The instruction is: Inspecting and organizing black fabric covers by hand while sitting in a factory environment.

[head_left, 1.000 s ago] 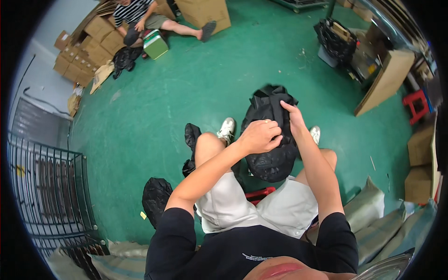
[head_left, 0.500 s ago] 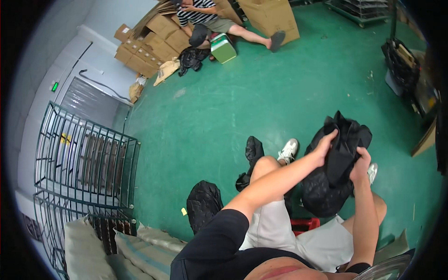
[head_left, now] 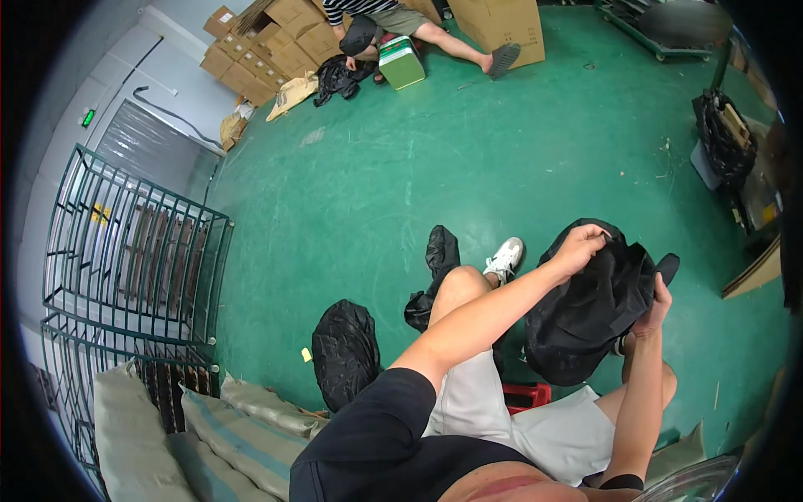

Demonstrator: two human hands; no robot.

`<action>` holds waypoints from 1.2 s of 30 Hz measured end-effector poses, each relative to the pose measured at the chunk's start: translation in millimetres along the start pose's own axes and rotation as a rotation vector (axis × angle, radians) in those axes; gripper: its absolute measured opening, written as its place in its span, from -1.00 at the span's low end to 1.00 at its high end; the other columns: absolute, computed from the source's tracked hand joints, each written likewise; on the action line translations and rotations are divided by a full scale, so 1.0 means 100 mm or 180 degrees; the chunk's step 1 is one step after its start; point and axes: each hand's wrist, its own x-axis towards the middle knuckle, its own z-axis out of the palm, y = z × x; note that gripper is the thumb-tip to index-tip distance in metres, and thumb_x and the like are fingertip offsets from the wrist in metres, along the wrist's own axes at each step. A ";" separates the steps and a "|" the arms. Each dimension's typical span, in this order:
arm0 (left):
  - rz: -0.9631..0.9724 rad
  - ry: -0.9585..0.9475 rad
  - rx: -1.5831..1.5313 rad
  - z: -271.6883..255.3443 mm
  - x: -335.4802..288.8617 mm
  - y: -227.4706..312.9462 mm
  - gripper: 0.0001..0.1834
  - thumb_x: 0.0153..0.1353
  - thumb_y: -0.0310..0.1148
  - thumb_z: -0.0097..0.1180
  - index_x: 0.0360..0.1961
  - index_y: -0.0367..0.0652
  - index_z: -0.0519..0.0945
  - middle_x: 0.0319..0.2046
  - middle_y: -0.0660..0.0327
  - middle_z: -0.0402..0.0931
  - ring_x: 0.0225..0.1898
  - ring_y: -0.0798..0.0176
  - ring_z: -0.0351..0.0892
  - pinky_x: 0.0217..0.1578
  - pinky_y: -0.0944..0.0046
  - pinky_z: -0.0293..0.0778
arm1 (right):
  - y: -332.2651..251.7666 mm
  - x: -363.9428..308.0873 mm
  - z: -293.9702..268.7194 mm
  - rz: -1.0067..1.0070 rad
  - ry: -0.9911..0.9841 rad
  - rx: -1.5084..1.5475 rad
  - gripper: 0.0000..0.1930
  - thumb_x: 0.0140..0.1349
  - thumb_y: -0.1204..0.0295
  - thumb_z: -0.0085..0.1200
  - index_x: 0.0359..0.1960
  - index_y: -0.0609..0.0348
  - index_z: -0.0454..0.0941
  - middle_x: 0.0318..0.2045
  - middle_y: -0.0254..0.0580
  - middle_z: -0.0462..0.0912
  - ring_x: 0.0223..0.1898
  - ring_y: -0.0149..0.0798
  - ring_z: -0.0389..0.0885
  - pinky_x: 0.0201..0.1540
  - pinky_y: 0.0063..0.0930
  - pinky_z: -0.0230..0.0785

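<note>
A bulky, crumpled black fabric piece (head_left: 585, 305) hangs in front of my knees; its exact kind cannot be made out. My left hand (head_left: 582, 249) pinches its upper edge, fingers closed on the cloth. At its right side my right hand (head_left: 652, 311) grips another part, with thumb up and the other fingers partly hidden. A rounded black flap (head_left: 667, 268) sticks out just above that thumb. On the floor to my left lie a dark bundled black cloth (head_left: 345, 356) and a smaller black piece (head_left: 442, 251) by my left leg.
A red plastic object (head_left: 527, 396) shows beneath me. Stuffed woven sacks (head_left: 238, 431) and a green metal rack (head_left: 138, 259) stand at left. Further off, another person (head_left: 393, 23) sits near a green box (head_left: 401, 63) and cardboard boxes (head_left: 293, 17). A black bag (head_left: 724, 134) hangs at right.
The black fabric is spread wider and its gathered top has opened out. A rounded flap now shows by my right hand. Both hands still grip the cloth; the whole view has shifted slightly.
</note>
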 end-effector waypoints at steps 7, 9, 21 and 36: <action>0.0235 0.0933 -0.0443 -0.37 0.01 0.35 -0.79 0.35 -0.33 -0.02 -0.35 -0.18 0.59 -0.35 0.39 0.57 -0.31 0.49 0.46 -0.21 0.43 0.37 | -0.48 0.04 0.03 -0.0414 0.0709 -0.0181 -0.61 0.33 0.25 -0.05 0.00 0.33 0.54 -0.01 -0.04 0.64 0.00 -0.08 0.61 0.16 -0.21 0.40; 0.0024 0.0654 -0.0494 -0.51 -0.03 0.42 -0.73 0.39 -0.21 0.02 -0.32 -0.18 0.60 -0.34 0.33 0.61 -0.32 0.43 0.53 -0.22 0.39 0.44 | -0.53 0.04 0.03 -0.0609 0.0842 -0.0143 -0.66 0.33 0.28 -0.01 -0.04 0.31 0.56 -0.05 -0.07 0.65 -0.04 -0.11 0.63 0.13 -0.22 0.43; -0.0176 0.1185 -0.1554 -0.59 0.01 0.62 -0.45 0.35 0.06 0.02 -0.08 -0.32 0.53 -0.12 0.00 0.60 -0.10 0.09 0.61 -0.01 0.06 0.51 | -0.53 -0.08 0.13 -0.0935 -0.0124 0.0368 -0.59 0.44 0.28 -0.22 0.10 0.36 0.47 0.10 0.03 0.56 0.12 -0.03 0.52 0.28 -0.16 0.27; -0.0733 -0.0205 -0.0408 -0.36 -0.20 0.63 -0.78 0.23 -0.41 0.16 -0.13 -0.27 0.59 -0.19 0.20 0.64 -0.20 0.31 0.63 -0.12 0.27 0.54 | -0.56 -0.18 0.18 -0.0580 0.0198 -0.0027 -0.44 -0.08 0.44 0.03 0.06 0.39 0.49 -0.05 0.02 0.64 -0.07 -0.07 0.64 0.14 -0.24 0.44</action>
